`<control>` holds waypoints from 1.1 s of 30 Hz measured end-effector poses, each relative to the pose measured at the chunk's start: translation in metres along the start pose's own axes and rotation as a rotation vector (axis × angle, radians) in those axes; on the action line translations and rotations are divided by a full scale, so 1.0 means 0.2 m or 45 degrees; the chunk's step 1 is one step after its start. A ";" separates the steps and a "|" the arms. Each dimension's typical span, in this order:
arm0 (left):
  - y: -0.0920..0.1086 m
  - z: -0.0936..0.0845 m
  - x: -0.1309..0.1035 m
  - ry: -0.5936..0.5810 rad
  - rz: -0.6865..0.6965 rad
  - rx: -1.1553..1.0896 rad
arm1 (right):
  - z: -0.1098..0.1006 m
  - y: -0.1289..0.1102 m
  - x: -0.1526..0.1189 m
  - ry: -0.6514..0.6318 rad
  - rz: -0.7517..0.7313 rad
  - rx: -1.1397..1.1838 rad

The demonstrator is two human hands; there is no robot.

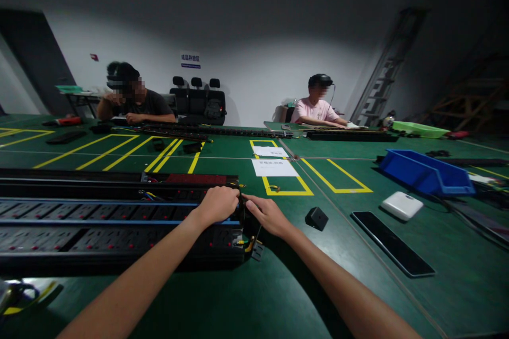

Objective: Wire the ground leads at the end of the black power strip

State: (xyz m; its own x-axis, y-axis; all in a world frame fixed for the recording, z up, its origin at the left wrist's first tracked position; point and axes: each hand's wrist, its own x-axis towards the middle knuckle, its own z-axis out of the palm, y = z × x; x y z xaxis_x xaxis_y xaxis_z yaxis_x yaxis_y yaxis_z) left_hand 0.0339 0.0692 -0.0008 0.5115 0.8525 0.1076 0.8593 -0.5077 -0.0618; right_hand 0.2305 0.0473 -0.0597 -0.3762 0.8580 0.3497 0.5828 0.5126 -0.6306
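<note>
Long black power strips (pixel 147 241) with red-lit or red-dotted sockets lie side by side at the left, their ends near the middle. My left hand (pixel 219 204) rests on the right end of one strip, its fingers curled round something I cannot make out. From the right, my right hand (pixel 268 215) reaches to the same end, thumb and index finger close together at a small dark part. Green and yellow wires (pixel 240 242) and a small grey-black piece (pixel 257 250) hang out of the nearest strip's end.
Right of my hands are a black block (pixel 317 218), a phone (pixel 393 243), a white case (pixel 402 206) and a blue bin (pixel 427 174). Labelled papers (pixel 275 168) lie ahead. Two people (pixel 153 106) (pixel 314 110) sit across the green table (pixel 318 286).
</note>
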 end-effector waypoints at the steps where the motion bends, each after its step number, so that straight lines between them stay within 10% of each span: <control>1: 0.00 0.00 0.00 0.007 0.007 0.001 | 0.00 0.00 0.00 0.000 -0.001 -0.003; 33: -0.01 0.01 0.00 0.038 0.028 0.018 | 0.00 -0.01 0.00 0.002 -0.009 -0.013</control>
State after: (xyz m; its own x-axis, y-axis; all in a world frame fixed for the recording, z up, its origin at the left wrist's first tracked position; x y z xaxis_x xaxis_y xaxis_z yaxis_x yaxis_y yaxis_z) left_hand 0.0326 0.0706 -0.0022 0.5298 0.8372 0.1353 0.8481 -0.5241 -0.0782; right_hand 0.2300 0.0468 -0.0583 -0.3796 0.8543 0.3551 0.5874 0.5191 -0.6209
